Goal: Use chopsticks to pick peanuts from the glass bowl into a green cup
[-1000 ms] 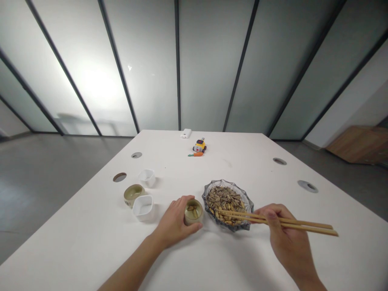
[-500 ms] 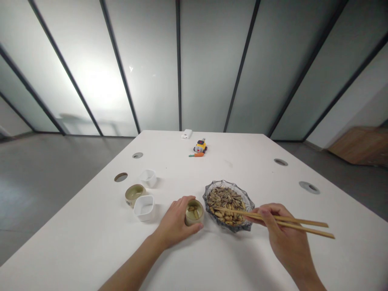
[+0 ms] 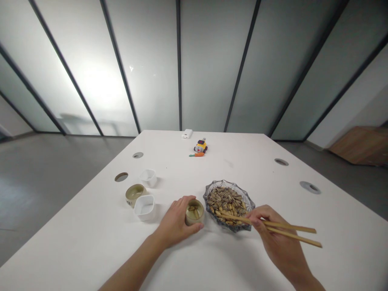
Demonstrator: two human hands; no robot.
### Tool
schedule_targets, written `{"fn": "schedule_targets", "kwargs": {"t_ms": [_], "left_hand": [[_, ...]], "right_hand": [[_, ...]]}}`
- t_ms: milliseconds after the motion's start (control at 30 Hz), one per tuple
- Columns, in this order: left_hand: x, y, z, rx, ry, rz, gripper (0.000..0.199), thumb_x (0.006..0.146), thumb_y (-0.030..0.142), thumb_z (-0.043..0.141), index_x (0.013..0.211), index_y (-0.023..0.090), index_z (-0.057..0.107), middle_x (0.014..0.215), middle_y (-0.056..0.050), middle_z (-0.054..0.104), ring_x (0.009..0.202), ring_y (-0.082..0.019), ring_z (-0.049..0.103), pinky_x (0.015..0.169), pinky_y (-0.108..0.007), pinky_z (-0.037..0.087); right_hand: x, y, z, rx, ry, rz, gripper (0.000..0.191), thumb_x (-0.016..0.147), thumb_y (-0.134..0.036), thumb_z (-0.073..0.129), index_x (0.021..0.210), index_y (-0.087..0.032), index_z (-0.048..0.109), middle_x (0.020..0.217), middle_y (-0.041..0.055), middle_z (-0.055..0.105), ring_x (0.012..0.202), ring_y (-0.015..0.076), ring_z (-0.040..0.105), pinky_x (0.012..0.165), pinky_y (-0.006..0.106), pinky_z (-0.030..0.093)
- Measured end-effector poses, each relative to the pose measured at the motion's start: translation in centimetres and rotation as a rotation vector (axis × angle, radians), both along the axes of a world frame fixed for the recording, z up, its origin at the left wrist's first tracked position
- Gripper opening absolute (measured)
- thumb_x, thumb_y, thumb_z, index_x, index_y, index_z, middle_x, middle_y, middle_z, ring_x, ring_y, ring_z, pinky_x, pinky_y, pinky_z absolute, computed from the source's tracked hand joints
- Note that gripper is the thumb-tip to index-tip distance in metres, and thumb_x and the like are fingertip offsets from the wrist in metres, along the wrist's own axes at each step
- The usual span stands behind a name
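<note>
The left hand (image 3: 174, 224) has its fingers and thumb closed around the small cup (image 3: 194, 216), upright just beside the glass bowl (image 3: 250, 204). The cup is probably ceramic, smooth and hard, so a low grip on its sides seems best. The right hand (image 3: 275, 234) pinches the chopsticks (image 3: 291, 228), tips among the nuts (image 3: 232, 210) (small and hard, likely slippery). The bowl's wavy rim stands in their way; white containers (image 3: 144, 208) sit farther left.
</note>
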State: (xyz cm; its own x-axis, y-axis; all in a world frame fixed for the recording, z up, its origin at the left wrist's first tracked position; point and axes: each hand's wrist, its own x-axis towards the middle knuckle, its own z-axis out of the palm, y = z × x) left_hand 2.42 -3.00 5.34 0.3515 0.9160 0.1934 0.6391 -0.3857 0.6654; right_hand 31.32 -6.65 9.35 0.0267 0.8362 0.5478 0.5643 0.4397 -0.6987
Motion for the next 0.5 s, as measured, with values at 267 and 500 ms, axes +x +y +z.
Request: {"fn": "schedule_targets", "kwargs": {"t_ms": [267, 500], "left_hand": [[-0.06, 0.07, -0.15, 0.018, 0.006, -0.003, 0.066, 0.079, 0.033, 0.081, 0.137, 0.024, 0.052, 0.133, -0.01, 0.064, 0.118, -0.033, 0.061, 0.104, -0.047, 0.048], [-0.04, 0.09, -0.07, 0.004, 0.005, -0.001, 0.066, 0.079, 0.031, 0.081, 0.137, 0.023, 0.052, 0.133, -0.01, 0.063, 0.119, -0.033, 0.06, 0.104, -0.047, 0.047]], "right_hand": [[0.79, -0.23, -0.39, 0.036, -0.062, 0.002, 0.025, 0.097, -0.043, 0.064, 0.083, -0.026, 0.075, 0.083, 0.0045, 0.075, 0.077, 0.0217, 0.071, 0.066, 0.03, 0.059], [0.7, -0.25, -0.21, 0.106, -0.075, -0.023, 0.029, 0.1, -0.042, 0.059, 0.08, -0.025, 0.072, 0.077, 0.0023, 0.072, 0.07, 0.0182, 0.069, 0.063, 0.027, 0.056]]}}
